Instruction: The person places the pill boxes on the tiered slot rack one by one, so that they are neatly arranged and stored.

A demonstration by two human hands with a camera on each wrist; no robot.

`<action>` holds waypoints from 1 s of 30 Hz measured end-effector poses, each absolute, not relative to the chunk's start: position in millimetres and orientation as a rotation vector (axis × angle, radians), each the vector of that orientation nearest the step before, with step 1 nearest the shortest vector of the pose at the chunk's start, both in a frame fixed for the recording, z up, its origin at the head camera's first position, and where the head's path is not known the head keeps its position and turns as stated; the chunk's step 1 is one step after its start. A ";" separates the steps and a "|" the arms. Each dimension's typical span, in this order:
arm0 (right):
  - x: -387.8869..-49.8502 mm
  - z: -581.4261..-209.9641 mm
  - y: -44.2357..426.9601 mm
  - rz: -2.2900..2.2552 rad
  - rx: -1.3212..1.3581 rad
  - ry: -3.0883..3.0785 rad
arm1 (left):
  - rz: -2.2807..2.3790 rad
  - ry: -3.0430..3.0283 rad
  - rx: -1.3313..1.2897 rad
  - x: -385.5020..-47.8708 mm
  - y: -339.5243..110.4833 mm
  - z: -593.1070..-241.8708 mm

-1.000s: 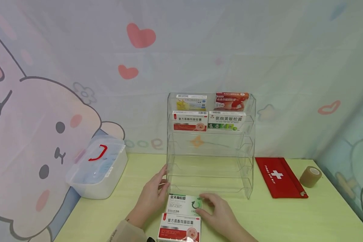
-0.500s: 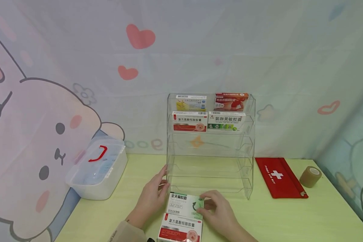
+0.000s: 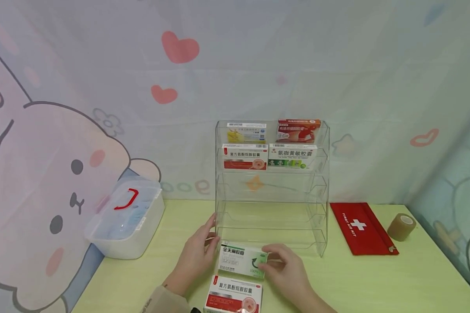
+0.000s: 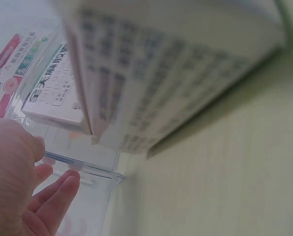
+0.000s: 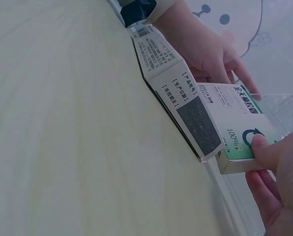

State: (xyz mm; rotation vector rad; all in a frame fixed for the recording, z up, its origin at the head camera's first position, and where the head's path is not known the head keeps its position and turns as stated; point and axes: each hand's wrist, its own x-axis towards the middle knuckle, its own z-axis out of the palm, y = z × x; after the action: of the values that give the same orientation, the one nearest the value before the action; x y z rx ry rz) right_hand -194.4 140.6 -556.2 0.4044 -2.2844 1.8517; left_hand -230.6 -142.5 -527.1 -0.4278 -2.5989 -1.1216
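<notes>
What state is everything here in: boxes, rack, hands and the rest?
Clear rack: upright
Four racked boxes: propped in the top two tiers, two in each
Loose green-and-white box: closed, pinched by the right hand
Loose red-and-white box: closed, not held
Left hand: touching the rack's left side
White case: lid down
Red pouch: lying flat
Tape roll: standing on end
</notes>
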 end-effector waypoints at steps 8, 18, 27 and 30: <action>-195.8 -547.1 143.9 1.879 0.407 -2.177 | -1.089 -2.580 -0.448 -234.9 -142.0 -527.4; -204.2 -526.6 155.5 1.840 0.468 -2.038 | -1.070 -2.592 -0.457 -232.6 -140.4 -528.5; -222.1 -497.0 167.0 1.763 0.518 -1.968 | -1.054 -2.595 -0.444 -231.3 -141.6 -528.0; -230.7 -481.1 169.6 1.700 0.521 -1.964 | -1.045 -2.593 -0.450 -231.0 -142.4 -527.7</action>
State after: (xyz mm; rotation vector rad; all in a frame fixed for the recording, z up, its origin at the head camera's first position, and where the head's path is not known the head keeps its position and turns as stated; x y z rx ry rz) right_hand -230.7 169.6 -481.1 0.5205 -1.9638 1.7005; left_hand -231.0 -142.4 -527.7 -0.4495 -2.5928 -1.0446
